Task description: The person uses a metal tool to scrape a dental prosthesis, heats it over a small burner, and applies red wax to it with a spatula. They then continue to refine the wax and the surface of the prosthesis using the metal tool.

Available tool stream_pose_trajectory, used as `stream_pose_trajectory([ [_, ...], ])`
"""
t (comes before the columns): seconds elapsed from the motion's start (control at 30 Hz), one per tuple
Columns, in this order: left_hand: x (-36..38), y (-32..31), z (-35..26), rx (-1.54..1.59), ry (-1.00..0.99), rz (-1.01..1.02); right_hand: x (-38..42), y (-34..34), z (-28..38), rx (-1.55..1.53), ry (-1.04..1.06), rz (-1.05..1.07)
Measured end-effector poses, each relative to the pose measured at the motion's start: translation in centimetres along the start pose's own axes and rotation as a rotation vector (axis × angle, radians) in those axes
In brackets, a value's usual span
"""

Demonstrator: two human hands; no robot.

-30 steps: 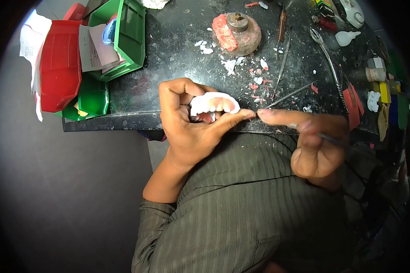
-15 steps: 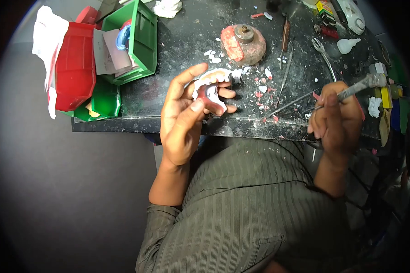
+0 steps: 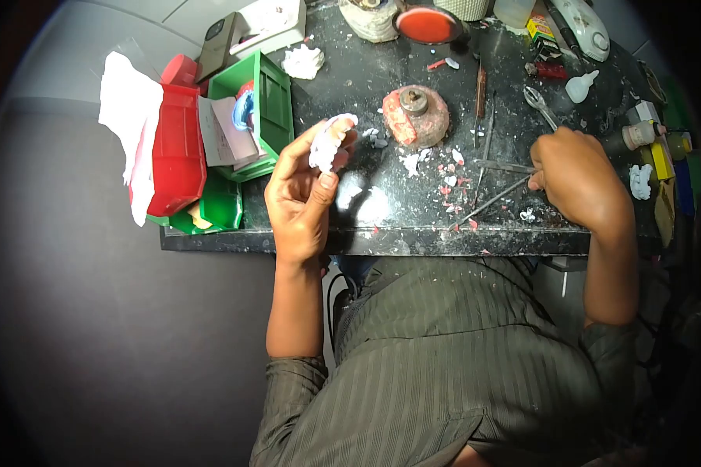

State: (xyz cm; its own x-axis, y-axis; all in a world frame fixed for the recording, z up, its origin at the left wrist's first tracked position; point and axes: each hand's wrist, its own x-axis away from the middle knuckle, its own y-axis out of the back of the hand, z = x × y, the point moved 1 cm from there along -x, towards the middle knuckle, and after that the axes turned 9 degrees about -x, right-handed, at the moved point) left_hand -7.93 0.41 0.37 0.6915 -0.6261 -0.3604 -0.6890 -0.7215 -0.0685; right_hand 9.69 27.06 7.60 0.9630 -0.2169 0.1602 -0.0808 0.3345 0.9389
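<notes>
The left hand [image 3: 298,214] pinches a white, arch-shaped dental piece [image 3: 323,152] between its thumb and fingers, holding it over the black, speckled desk [image 3: 335,89] beside a green plastic bin [image 3: 278,93]. The right hand [image 3: 580,179], seen from the back, curls its fingers round a grey metal tool with a flat blade [image 3: 508,166] pointing left, near scattered white and pink scraps [image 3: 450,180]. A squat, pinkish vessel with a metal cap [image 3: 435,128] stands between them.

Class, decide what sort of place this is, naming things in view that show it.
Probably a dental workshop: the left hand holds what looks like a white dental model, slim hand tools lie on the black bench, and pink and white scraps are scattered nearby.
</notes>
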Motion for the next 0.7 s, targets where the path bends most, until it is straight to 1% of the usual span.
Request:
stream_pose_trajectory([
  [0.03, -0.5, 0.3, -0.2, -0.055, -0.008, -0.006, -0.4, 0.2, 0.2, 0.029, -0.054, -0.003],
  [0.07, -0.9, 0.8, -0.3, -0.094, -0.014, 0.018, -0.8, 0.5, 0.8, 0.021, -0.056, -0.015],
  [0.13, -1.9, 1.0, -0.9, -0.14, -0.032, 0.041, -1.8, 1.5, 2.6, 0.007, -0.054, -0.127],
  [0.17, -2.4, 0.9, -1.3, -0.179, -0.047, 0.054, -2.5, 0.9, 2.6, -0.002, -0.059, -0.136],
  [0.23, -3.3, 0.8, -1.7, -0.192, -0.067, 0.069, -4.5, -1.4, 2.5, -0.216, 0.237, -0.33],
  [0.33, -4.6, 1.0, -1.9, -0.299, -0.183, 0.074, -6.4, -3.3, 3.4, -0.309, 0.214, -0.298],
  [0.37, -5.0, 0.8, -1.9, -0.298, -0.184, 0.086, -6.8, -3.6, 3.5, -0.313, 0.205, -0.305],
  [0.43, -5.8, 0.5, -1.9, -0.251, -0.207, 0.04, -7.3, -4.2, 3.8, -0.35, 0.168, -0.286],
  [0.5, -6.5, 0.5, -1.8, -0.287, -0.234, 0.061, -7.7, -4.9, 3.8, -0.364, 0.166, -0.312],
  [0.57, -6.8, 0.5, -1.5, -0.375, -0.297, 0.011, -7.8, -5.2, 3.8, -0.428, 0.197, -0.369],
  [0.7, -6.1, 0.1, -0.7, -0.386, -0.321, -0.04, -7.5, -5.2, 3.6, -0.526, 0.206, -0.388],
])
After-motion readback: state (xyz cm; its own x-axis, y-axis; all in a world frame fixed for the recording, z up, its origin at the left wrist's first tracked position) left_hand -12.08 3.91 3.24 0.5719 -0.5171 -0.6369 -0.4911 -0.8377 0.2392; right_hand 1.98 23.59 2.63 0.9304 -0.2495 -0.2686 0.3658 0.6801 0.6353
